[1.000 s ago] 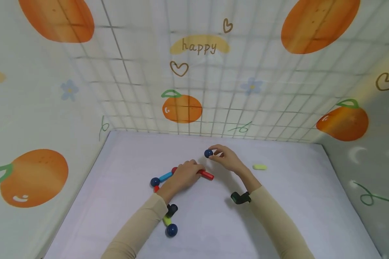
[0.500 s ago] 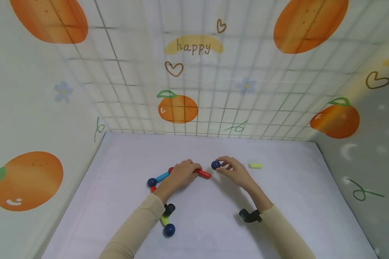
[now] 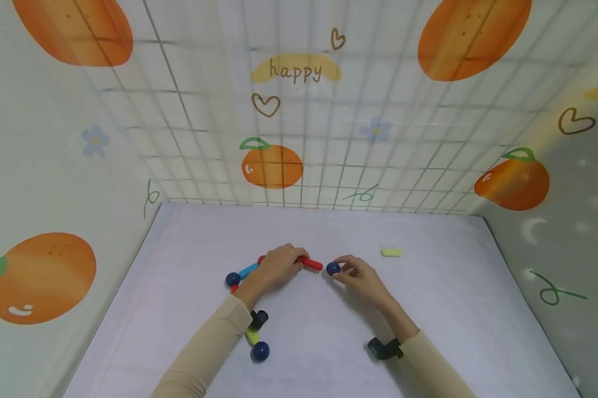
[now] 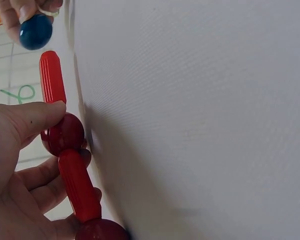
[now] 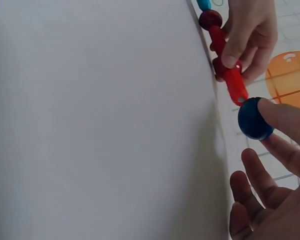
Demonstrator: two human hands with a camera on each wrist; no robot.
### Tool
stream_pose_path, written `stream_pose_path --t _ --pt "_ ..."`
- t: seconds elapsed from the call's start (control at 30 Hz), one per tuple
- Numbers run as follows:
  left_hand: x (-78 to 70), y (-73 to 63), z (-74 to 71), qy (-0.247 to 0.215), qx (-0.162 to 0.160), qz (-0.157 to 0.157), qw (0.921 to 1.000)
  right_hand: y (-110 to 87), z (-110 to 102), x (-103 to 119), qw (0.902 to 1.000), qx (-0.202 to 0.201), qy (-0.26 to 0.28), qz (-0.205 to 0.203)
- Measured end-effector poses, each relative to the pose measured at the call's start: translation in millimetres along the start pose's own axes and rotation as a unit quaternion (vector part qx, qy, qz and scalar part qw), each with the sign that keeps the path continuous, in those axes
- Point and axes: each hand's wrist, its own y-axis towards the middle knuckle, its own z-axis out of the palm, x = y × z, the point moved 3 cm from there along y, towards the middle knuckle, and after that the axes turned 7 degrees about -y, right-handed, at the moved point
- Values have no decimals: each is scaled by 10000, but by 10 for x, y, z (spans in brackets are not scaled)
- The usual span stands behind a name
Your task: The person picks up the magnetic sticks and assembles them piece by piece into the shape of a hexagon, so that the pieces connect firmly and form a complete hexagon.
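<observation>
My left hand (image 3: 279,266) grips a dark red ball (image 4: 65,134) in a chain of toy rods and balls, its thumb over the joint with a red rod (image 4: 52,75). That ribbed rod sticks out to the right, with a metallic tip showing in the right wrist view. Between thumb and index finger, my right hand (image 3: 361,279) pinches a dark blue ball (image 5: 254,119) beside the rod's free end. A small gap parts them in the head view. Leftward, the chain continues through a second red rod (image 4: 79,185), another red ball (image 5: 210,20) and a light blue rod (image 3: 249,270).
The chain bends at a blue ball (image 3: 232,279) and runs under the left forearm to a yellow-green rod (image 3: 252,336) and another blue ball (image 3: 260,351). A loose yellow-green rod (image 3: 391,252) lies at the right back of the white table (image 3: 458,309).
My right hand has brought the blue ball down toward the table and close to the red rod's free end. The left hand keeps its hold in nearly the same place.
</observation>
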Motion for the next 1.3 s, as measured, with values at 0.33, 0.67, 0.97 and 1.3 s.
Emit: stream_pose_path --t 0.33,0.67,0.97,1.3 --pt "-11 27 -49 -13 45 70 10000 15 109 14 10000 -69 -61 21" --pt "-16 24 -56 -38 96 18 9999 36 154 47 9998 -70 -174 58" --pt "8 53 -23 68 159 72 9998 34 169 34 9998 -97 -180 60" --pt "31 57 -6 -1 146 127 9998 12 118 -21 9993 -118 -317 154"
